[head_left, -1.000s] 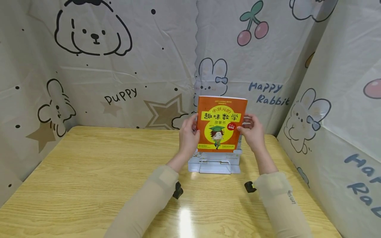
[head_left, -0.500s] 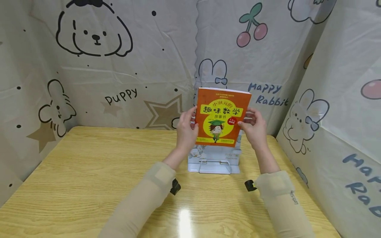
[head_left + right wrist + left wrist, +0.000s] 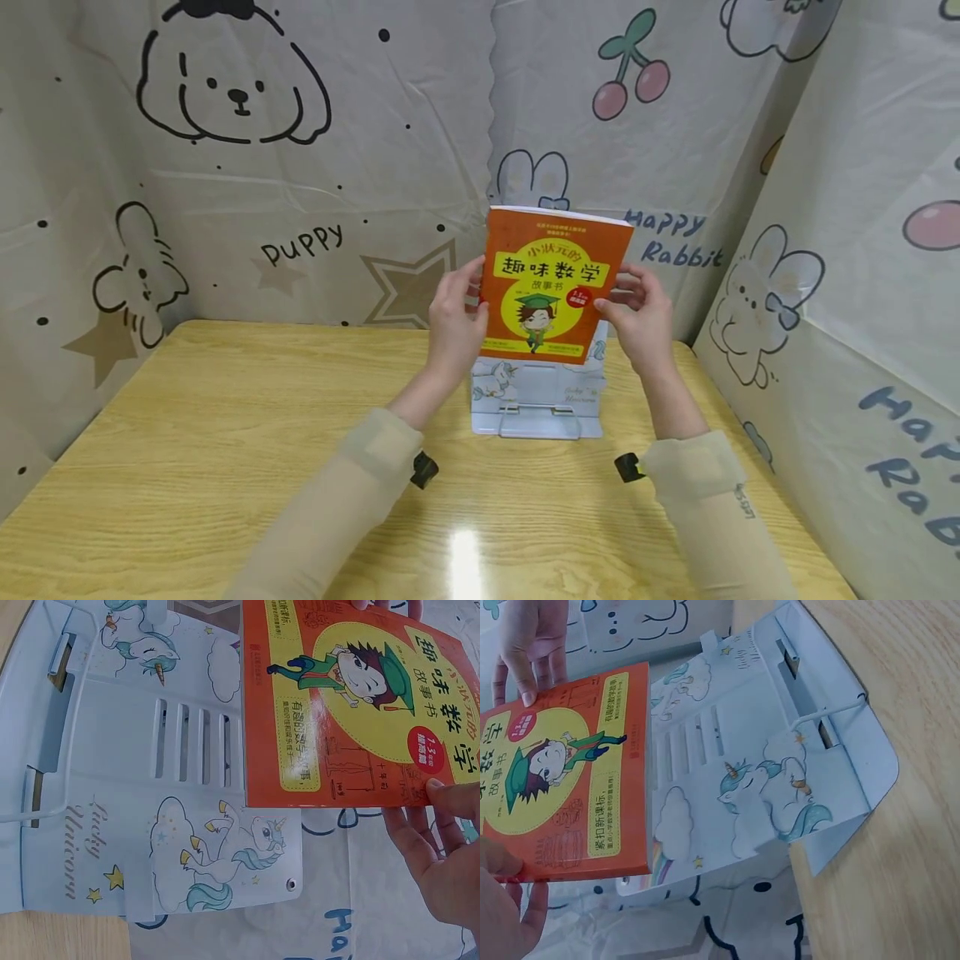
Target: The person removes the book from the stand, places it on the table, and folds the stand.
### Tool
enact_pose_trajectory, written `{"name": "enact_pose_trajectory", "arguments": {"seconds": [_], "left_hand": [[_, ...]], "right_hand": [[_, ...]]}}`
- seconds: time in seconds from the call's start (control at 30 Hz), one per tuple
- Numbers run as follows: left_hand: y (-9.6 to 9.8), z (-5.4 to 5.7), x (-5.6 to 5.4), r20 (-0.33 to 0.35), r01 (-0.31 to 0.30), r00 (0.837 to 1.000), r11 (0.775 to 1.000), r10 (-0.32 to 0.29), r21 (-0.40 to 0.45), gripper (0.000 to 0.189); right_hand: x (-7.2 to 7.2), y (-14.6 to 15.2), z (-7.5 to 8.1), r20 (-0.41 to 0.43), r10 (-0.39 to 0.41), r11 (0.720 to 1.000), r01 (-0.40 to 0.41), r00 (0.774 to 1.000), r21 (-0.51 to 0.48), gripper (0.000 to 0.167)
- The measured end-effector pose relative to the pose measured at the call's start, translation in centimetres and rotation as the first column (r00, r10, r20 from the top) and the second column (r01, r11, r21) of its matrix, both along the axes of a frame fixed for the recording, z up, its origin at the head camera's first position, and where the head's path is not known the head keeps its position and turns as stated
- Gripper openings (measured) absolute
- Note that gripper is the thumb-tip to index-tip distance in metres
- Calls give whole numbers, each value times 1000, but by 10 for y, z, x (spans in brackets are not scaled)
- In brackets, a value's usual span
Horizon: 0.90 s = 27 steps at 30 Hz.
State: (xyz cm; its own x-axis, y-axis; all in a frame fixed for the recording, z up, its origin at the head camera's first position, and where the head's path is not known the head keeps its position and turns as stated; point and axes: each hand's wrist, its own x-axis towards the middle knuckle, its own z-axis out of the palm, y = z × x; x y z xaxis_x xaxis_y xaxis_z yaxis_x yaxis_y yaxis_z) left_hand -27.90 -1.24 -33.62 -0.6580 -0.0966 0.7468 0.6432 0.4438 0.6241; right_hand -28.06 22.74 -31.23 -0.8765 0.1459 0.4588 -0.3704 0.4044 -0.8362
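An orange book [image 3: 551, 287] with a yellow circle and a cartoon child in a green cap is held up by both hands, tilted slightly clockwise in the head view. My left hand [image 3: 457, 321] grips its left edge, thumb on the cover and fingers behind. The right hand [image 3: 641, 321] pinches the opposite edge the same way. Behind and below the book stands a white unicorn-print book stand [image 3: 536, 387], its upper part largely hidden in the head view. In both wrist views a gap separates the book from the stand's slotted back plate [image 3: 705, 742].
The stand rests on a wood-grain table [image 3: 247, 442] near its back edge. A wire bracket [image 3: 540, 425] folds out at the stand's base. Printed cloth [image 3: 405, 167] hangs behind the table and along both sides.
Both hands have lifted the book up from the stand's lower ledge and toward the camera. The book has tilted a little, and more of the stand shows beneath it.
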Motion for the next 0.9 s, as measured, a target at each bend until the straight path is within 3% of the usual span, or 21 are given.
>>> {"name": "enact_pose_trajectory", "arguments": {"seconds": [0.43, 0.67, 0.9], "left_hand": [[-18, 21, 17, -8, 18, 1000, 1000, -18, -24, 56], [-31, 34, 27, -39, 14, 999, 1000, -14, 2, 55], [-45, 46, 34, -26, 31, 999, 999, -31, 9, 55]], "right_hand": [[16, -8, 14, -80, 72, 997, -74, 994, -21, 45], [28, -19, 25, -131, 96, 995, -97, 987, 1, 45], [37, -28, 35, -180, 131, 991, -133, 975, 1, 45]]}}
